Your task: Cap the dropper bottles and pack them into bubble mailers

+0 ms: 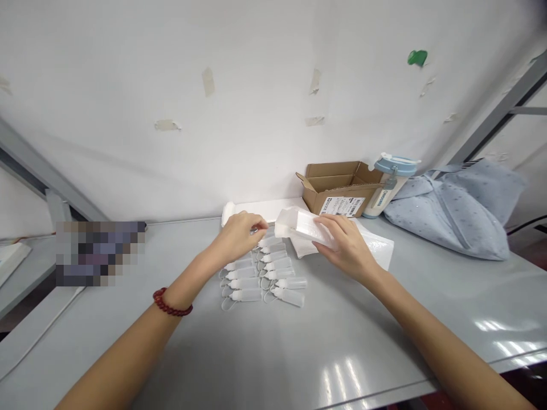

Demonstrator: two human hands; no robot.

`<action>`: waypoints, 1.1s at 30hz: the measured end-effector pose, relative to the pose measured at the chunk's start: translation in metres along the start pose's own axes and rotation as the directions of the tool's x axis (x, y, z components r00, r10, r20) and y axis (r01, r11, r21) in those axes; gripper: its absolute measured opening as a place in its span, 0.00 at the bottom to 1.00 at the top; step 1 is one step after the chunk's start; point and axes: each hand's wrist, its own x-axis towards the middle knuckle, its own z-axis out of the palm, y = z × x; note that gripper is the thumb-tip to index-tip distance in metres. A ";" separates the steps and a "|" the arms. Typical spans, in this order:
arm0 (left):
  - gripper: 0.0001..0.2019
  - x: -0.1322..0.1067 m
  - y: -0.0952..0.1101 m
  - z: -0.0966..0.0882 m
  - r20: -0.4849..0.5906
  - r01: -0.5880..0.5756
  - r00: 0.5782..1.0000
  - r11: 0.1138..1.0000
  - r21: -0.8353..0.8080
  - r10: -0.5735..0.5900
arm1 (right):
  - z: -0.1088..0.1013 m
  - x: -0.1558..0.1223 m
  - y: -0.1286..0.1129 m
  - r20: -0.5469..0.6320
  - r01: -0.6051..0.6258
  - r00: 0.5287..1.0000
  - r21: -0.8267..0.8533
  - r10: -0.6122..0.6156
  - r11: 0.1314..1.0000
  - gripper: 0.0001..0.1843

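My right hand [348, 242] grips a white box-shaped packet [304, 225] in clear plastic, its loose plastic end pointing left. My left hand [239, 238] is closed in a pinch just left of that end, apart from it; what the fingertips hold, if anything, I cannot make out. Below both hands, several small translucent squeeze bottles [247, 295] with white caps and looped tethers lie on their sides in two columns. More white plastic packaging [378, 245] lies flat under and behind my right hand.
A white roll of sheet material [273, 208] lies along the wall. Behind my right hand stand an open cardboard box [331, 196] and a blue-lidded tumbler [387, 188]. A light blue fabric bag [455, 210] lies to the right. A blurred-out object [96, 253] is at the left on the grey table [205, 364].
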 end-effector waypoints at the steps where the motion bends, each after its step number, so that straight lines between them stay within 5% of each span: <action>1: 0.08 0.000 -0.005 -0.002 0.044 0.017 0.999 0.999 0.031 -0.018 | 0.000 0.000 0.001 0.000 -0.006 1.000 -0.003 0.006 1.000 0.21; 9: 0.08 -0.001 -0.014 0.008 0.157 0.043 0.986 0.997 0.058 -0.052 | 0.002 0.000 0.002 0.022 -0.003 1.000 -0.011 0.003 1.000 0.21; 15: 0.09 0.005 -0.012 0.006 -0.048 0.068 0.997 0.998 -0.012 -0.068 | 0.002 0.000 0.002 0.060 0.017 0.998 -0.096 -0.011 0.995 0.20; 21: 0.08 0.003 0.000 0.004 -0.257 0.055 0.964 0.997 -0.054 -0.067 | 0.000 0.001 -0.001 0.069 0.050 0.997 -0.237 -0.035 0.970 0.19; 33: 0.07 -0.001 0.014 0.006 -0.378 -0.058 0.924 0.998 -0.008 0.051 | -0.001 0.000 -0.003 0.031 0.020 0.999 -0.125 -0.016 0.992 0.21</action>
